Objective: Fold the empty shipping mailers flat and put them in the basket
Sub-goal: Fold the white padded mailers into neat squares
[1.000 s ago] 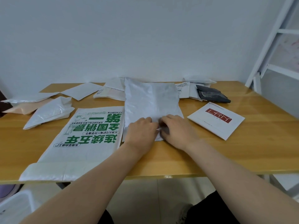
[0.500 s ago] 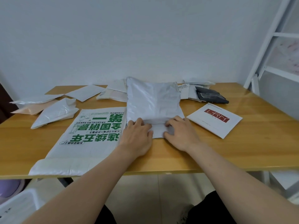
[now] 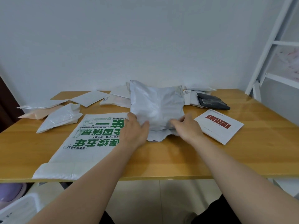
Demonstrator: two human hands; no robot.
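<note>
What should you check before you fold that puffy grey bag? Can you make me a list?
1. Grip: the left hand and right hand both hold the grey mailer at its near end: ok.
2. Flatness: the mailer bulges up in the middle: not ok.
3. Near edge straight: it is wavy and crumpled: not ok.
4. Neighbour clear: the red-logo envelope lies apart, to the right: ok.
5. Room in the white basket: only a corner shows below the table: cannot tell.
</note>
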